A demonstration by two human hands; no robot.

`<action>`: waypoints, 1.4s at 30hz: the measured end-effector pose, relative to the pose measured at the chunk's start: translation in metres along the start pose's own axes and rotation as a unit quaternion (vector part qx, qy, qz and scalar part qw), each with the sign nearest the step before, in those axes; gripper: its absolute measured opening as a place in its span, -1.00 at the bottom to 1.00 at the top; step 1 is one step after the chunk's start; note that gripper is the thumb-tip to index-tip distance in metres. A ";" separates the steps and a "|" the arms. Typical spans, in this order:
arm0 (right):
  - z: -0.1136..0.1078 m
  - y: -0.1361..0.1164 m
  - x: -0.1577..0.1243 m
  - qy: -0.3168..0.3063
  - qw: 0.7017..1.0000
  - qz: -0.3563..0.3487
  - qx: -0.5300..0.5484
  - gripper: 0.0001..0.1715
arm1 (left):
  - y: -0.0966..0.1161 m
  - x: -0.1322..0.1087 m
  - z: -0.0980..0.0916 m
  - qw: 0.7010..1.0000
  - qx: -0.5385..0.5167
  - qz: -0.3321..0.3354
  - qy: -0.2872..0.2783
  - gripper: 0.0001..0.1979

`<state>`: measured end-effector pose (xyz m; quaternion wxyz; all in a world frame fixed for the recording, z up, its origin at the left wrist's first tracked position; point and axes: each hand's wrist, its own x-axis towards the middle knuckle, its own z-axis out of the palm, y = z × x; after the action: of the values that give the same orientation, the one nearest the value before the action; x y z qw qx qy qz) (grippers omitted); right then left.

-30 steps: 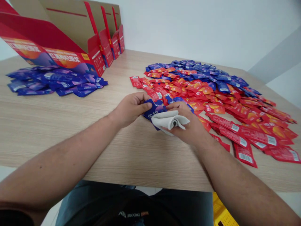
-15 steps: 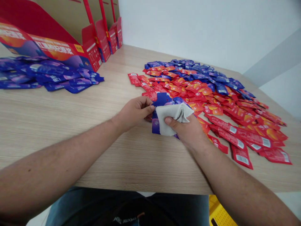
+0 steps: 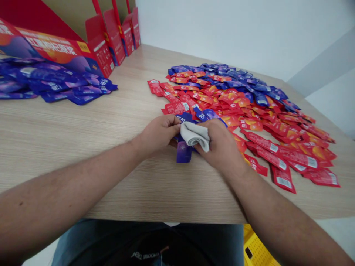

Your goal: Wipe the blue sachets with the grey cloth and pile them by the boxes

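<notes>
Between thumb and fingers, my left hand [image 3: 160, 132] pinches the left edge of a blue-purple sachet [image 3: 183, 151] above the table. My right hand [image 3: 222, 142] is closed on a folded whitish cloth [image 3: 194, 133], which lies against the upper part of the sachet and covers some of it. The right fingers are largely hidden behind the cloth. Just beyond both hands, another blue sachet [image 3: 210, 114] rests at the near edge of a wide heap of red sachets [image 3: 205, 98].
More blue sachets [image 3: 238, 79] lie at the back of the heap. On the left, a pile of blue sachets [image 3: 66, 83] sits before open red cardboard boxes [image 3: 100, 51]. A white wall [image 3: 222, 29] stands behind the table [image 3: 133, 192]. Below right is a yellow perforated crate [image 3: 257, 247].
My right hand has turned and bunched the cloth, moving it up and left across the sachet. More of the sachet's lower end now shows. The view has shifted slightly.
</notes>
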<state>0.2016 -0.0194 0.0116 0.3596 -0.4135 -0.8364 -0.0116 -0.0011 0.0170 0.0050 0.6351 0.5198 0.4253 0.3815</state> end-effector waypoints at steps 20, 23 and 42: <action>-0.002 0.009 0.003 -0.003 0.999 0.044 -0.005 -0.74 | 0.008 -0.004 -0.006 0.997 0.038 0.026 -0.069 -0.88; -0.003 0.009 0.003 -0.005 0.999 0.040 0.007 -0.74 | 0.008 -0.004 -0.007 0.991 0.078 0.066 -0.088 -0.88; 0.000 0.010 0.002 -0.018 0.996 0.084 -0.021 -0.81 | 0.009 -0.006 -0.003 0.993 0.090 0.055 -0.046 -0.86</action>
<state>0.2074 -0.0113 0.0098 0.3353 -0.4899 -0.8047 0.0092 -0.0063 0.0141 0.0140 0.5828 0.6142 0.3992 0.3519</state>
